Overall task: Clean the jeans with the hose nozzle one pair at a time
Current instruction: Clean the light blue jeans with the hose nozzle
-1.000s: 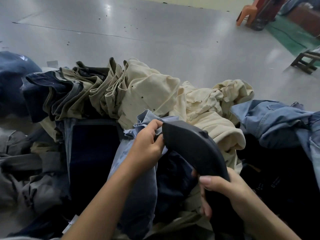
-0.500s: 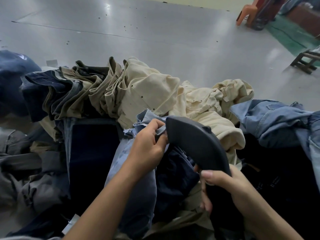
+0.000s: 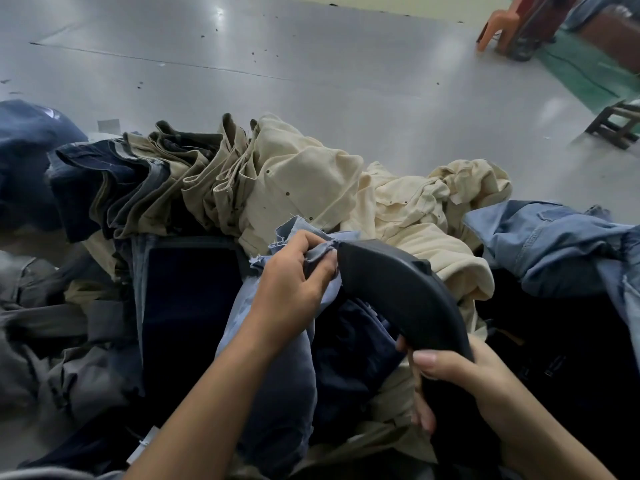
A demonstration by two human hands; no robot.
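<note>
The left hand [image 3: 294,285] pinches a frayed hem of the light-blue jeans [image 3: 273,368], fingers curled round the bunched cloth, with the leg hanging down under the wrist toward the bottom of the view. The right hand [image 3: 460,386] grips the lower end of the dark curved nozzle [image 3: 398,292], thumb laid across its top and fingers wrapped beneath; the nozzle arches up and left so that its blunt mouth sits right against the pinched hem, touching or nearly touching the left fingertips. Whether the mouth actually seals on the cloth is hard to tell, since the knuckles and the folded hem cover that spot. The hose end of the nozzle disappears below the right hand into dark fabric, and both forearms are cut off by the lower edge. Behind the hands lies a heap of cream trousers [image 3: 311,181], with a folded row of khaki and navy pairs [image 3: 145,181] to its left and a flat dark-navy pair [image 3: 187,306] just beside the held jeans. Grey garments [image 3: 45,327] crowd the left edge, a blue denim pile [image 3: 554,244] the right, and very dark cloth under the right hand is too dim to make out. Beyond the heap the grey floor [image 3: 346,74] stretches open, with an orange chair [image 3: 498,26] at the top right corner and a small dark stool [image 3: 613,126] at the right edge, both partly cut off.
</note>
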